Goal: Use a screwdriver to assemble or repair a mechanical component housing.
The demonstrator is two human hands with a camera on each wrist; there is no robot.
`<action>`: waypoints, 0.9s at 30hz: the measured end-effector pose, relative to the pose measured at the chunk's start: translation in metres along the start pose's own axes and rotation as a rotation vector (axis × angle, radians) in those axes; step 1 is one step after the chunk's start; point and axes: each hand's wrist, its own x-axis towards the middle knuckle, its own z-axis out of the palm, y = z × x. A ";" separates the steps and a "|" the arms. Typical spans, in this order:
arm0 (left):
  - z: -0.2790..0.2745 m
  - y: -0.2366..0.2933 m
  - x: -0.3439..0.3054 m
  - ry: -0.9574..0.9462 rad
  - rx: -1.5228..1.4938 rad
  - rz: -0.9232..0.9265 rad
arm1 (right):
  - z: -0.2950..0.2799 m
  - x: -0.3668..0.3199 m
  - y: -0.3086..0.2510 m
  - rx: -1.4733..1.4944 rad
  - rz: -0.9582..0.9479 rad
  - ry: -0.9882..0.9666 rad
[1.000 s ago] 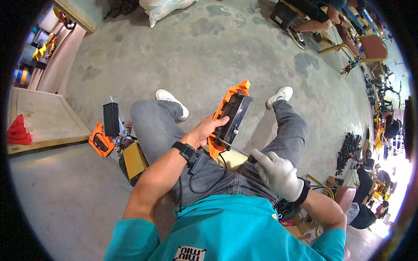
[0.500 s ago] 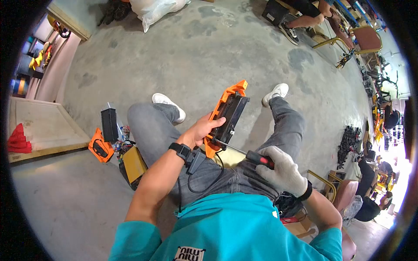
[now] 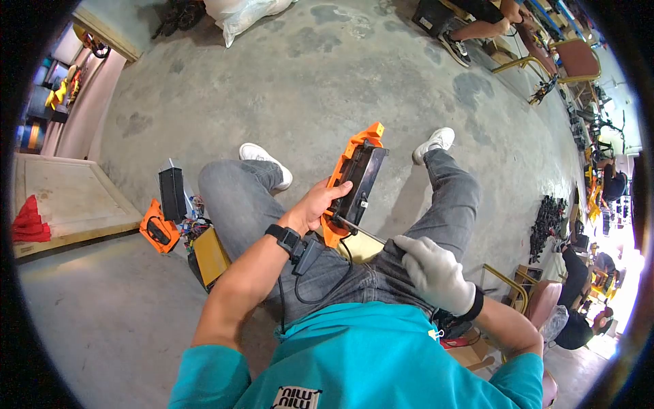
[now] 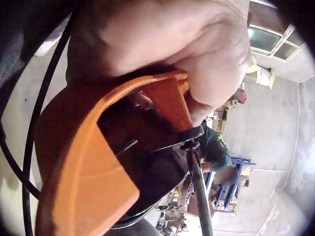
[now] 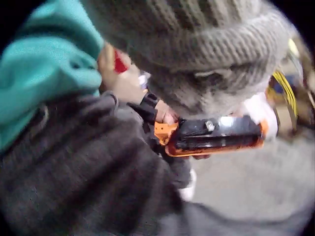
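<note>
My bare left hand [image 3: 315, 204] grips an orange plastic housing [image 3: 333, 235], its thumb lying on the long black box [image 3: 368, 178] set in that housing. The piece is tilted above my lap, between my knees. In a white knit glove, my right hand [image 3: 439, 276] holds a screwdriver [image 3: 391, 247] by its dark handle, most of which the fingers hide. Its metal shaft [image 4: 199, 196] reaches the end of the housing in the left wrist view, tip right at a small dark part there. The right wrist view shows the black box [image 5: 231, 129] beyond the glove [image 5: 211, 59].
On the left lie another orange housing [image 3: 159, 226], a black box [image 3: 172, 194], wires and a yellow-topped box [image 3: 210, 255]. A red cloth [image 3: 30, 219] rests on a pale board [image 3: 78, 184]. A chair [image 3: 578, 60] and a seated person are at the far right.
The right hand has turned about the screwdriver: half a second ago the red-and-black handle showed, and now the fingers cover most of it. The left hand and housing stay nearly in place.
</note>
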 end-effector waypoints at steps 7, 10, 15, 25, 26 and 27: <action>-0.004 0.004 -0.002 -0.012 -0.030 0.021 | -0.029 0.022 -0.014 1.257 0.941 -0.302; -0.008 0.002 0.004 -0.005 -0.020 0.024 | -0.024 0.013 -0.005 1.054 0.819 -0.370; -0.009 0.003 0.002 0.049 0.034 -0.044 | -0.014 0.005 0.002 0.044 0.165 -0.052; -0.007 0.000 0.001 0.078 -0.017 -0.029 | -0.002 0.003 -0.004 -0.444 -0.144 -0.150; -0.008 -0.001 0.001 0.080 -0.020 -0.030 | -0.003 0.003 -0.005 -0.479 -0.154 -0.173; -0.009 0.000 0.001 0.063 0.011 -0.021 | -0.003 0.004 -0.005 -0.516 -0.166 -0.196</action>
